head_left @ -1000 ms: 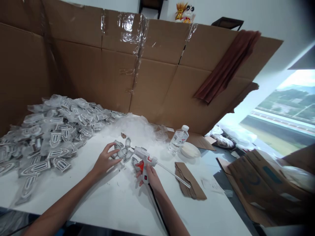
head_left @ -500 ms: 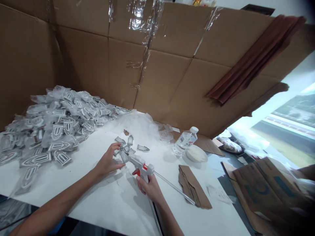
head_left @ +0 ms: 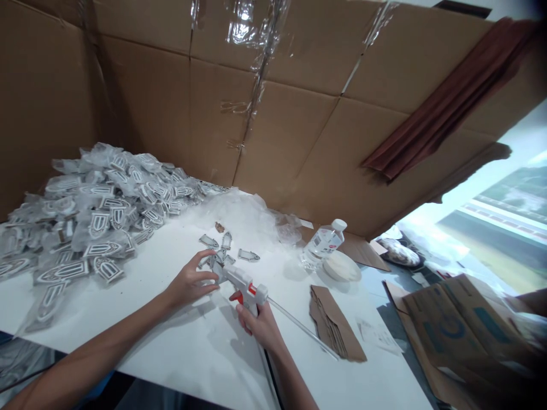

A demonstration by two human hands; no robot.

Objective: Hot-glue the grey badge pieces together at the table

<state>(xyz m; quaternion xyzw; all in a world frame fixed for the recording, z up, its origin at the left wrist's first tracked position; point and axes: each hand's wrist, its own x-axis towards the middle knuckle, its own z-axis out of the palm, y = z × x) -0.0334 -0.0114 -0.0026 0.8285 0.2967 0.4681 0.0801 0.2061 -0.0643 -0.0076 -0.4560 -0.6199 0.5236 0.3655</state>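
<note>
My right hand (head_left: 254, 324) is wrapped round the grip of a white glue gun (head_left: 239, 279) with a red trigger, its nozzle aimed left. A long clear glue stick (head_left: 303, 326) sticks out of the gun's back. My left hand (head_left: 194, 280) is curved at the nozzle, thumb and fingertips on a small grey arched window-shaped piece (head_left: 219, 272); the nozzle and fingers partly hide it. Several similar pieces lie flat just beyond, among them one arched piece (head_left: 248, 255) to the right and another (head_left: 208, 241) behind my fingers.
A large heap of bagged arched pieces (head_left: 102, 222) fills the table's left. Crumpled clear plastic (head_left: 239, 213) lies at the back against a cardboard wall (head_left: 299, 136). To the right are a water bottle (head_left: 323, 244), a shallow white dish (head_left: 342, 266), folded cardboard (head_left: 337, 327) and a carton (head_left: 453, 319).
My left fingers have shifted slightly right and closed in nearer the nozzle, around the small piece. My right hand and the glue gun stay almost still. The camera view has tilted slightly.
</note>
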